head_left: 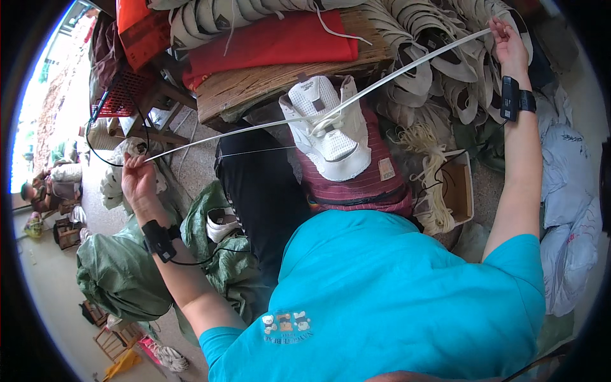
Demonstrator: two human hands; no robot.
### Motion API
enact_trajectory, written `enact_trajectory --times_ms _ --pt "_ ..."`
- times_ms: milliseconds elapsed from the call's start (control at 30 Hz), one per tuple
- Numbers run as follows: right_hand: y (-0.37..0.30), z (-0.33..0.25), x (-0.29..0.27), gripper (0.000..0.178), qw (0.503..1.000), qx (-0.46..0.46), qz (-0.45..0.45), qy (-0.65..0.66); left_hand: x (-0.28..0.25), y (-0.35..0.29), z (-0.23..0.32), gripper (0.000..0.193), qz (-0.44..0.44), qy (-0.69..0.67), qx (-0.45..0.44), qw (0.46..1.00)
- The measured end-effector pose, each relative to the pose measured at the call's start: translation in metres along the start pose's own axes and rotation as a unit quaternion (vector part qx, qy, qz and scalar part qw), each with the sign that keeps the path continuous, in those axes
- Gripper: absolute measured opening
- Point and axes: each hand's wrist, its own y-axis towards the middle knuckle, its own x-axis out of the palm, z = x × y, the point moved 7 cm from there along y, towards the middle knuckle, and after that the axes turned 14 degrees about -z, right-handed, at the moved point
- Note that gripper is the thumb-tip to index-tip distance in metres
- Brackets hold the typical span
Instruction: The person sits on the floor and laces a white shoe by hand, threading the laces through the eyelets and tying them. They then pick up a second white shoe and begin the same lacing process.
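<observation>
A white shoe upper (347,167) without a sole lies on my lap, its tongue pointing away from me. A pale shoelace (445,53) runs through it and stretches taut out to both sides. My left hand (139,181), raised out at the left, pinches one end of the lace. Far up at the right, my right hand (511,49) grips the other end between closed fingers. The lace crosses over the middle of the upper. A thin thread also runs left from the upper across my dark trouser leg.
A wooden bench (254,89) ahead carries a red cloth (273,48) and stacked uppers. More uppers (439,63) are piled at the right, above a bundle of cream laces (433,172) by an open box (461,191). Green sacks (121,270) lie at the left, white bags (566,184) at the right.
</observation>
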Motion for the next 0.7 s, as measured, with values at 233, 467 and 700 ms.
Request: enact_trajectory --times_ms 233,467,700 --pt "-0.015 -0.019 -0.01 0.021 0.983 -0.1 0.059 -0.145 -0.009 0.003 0.023 0.019 0.027 0.084 0.073 0.993" --pt "-0.18 0.062 0.217 0.015 0.819 0.048 -0.449 -0.354 0.075 -0.003 -0.101 0.018 -0.045 0.167 -0.039 0.984" --pt "-0.272 0.096 0.296 0.008 0.612 -0.176 -0.604 -0.478 0.109 -0.023 -0.138 0.025 -0.044 0.182 -0.071 0.98"
